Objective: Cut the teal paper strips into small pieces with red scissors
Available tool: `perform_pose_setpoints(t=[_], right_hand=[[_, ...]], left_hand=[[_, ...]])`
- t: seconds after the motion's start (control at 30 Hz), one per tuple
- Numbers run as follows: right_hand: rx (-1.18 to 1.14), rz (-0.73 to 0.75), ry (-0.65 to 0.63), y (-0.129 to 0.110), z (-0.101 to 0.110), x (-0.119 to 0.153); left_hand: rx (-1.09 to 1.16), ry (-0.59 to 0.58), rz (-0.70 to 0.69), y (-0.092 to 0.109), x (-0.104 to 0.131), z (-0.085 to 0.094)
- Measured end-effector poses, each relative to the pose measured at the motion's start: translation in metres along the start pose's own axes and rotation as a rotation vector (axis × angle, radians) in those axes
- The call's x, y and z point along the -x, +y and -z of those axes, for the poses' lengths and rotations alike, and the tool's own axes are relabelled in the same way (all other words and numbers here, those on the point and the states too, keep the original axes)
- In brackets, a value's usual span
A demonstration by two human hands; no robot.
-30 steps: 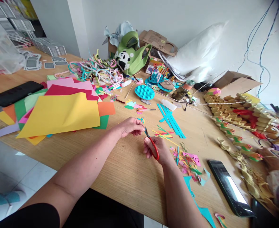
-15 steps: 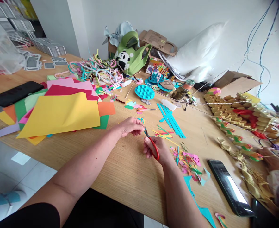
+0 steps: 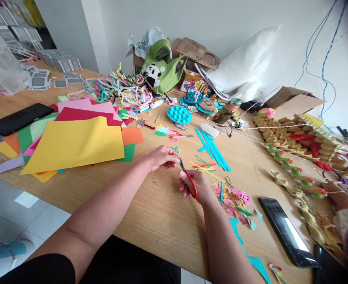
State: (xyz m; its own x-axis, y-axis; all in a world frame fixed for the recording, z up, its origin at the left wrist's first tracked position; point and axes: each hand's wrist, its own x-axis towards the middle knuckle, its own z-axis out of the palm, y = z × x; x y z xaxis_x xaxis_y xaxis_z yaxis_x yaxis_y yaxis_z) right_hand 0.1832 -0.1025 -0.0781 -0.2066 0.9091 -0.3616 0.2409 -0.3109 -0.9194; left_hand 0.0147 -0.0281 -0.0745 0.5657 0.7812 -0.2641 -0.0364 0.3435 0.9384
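Note:
My right hand (image 3: 196, 185) grips a pair of scissors (image 3: 192, 184) with red handles, its blades pointing up and left. The blade tips meet the fingertips of my left hand (image 3: 163, 157), which is closed in a pinch. Whatever it pinches is too small to make out. Just beyond the left fingers lie tiny blue and yellow paper bits (image 3: 176, 149). Thin coloured paper strips (image 3: 205, 167) rest to the right of the blades. Blue paper strips (image 3: 212, 150) lie crossed farther back.
Coloured paper sheets (image 3: 82, 140) are stacked at left. Paper scraps (image 3: 236, 201) and a phone (image 3: 288, 232) lie to the right. A blue disc (image 3: 179, 114), a green panda bag (image 3: 163, 71) and a glass jar (image 3: 227, 111) stand behind. Another person's hand (image 3: 339, 197) shows at far right.
The view has shifted very slightly. Both hands and the scissors stay in nearly the same place.

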Motion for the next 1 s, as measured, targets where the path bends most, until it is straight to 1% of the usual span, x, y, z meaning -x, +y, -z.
perform_pose_setpoints(t=[0.27,0.57,0.7,0.83,1.0], right_hand=[[-0.017,0.001,0.012,-0.002,-0.002,0.0],[-0.019,-0.003,0.038,-0.003,-0.002,-0.001],[-0.043,-0.008,0.06,-0.001,-0.001,-0.003],[-0.082,0.012,0.135,0.001,0.003,-0.006],[-0.13,0.084,0.271,0.002,0.006,-0.008]], left_hand=[[0.016,-0.003,0.017,-0.002,-0.001,0.001],[0.026,0.001,0.002,-0.007,-0.005,0.003],[0.01,0.004,-0.019,-0.007,-0.004,0.004],[0.004,0.06,-0.013,-0.002,-0.002,0.009],[-0.085,0.154,-0.066,0.006,0.0,0.02]])
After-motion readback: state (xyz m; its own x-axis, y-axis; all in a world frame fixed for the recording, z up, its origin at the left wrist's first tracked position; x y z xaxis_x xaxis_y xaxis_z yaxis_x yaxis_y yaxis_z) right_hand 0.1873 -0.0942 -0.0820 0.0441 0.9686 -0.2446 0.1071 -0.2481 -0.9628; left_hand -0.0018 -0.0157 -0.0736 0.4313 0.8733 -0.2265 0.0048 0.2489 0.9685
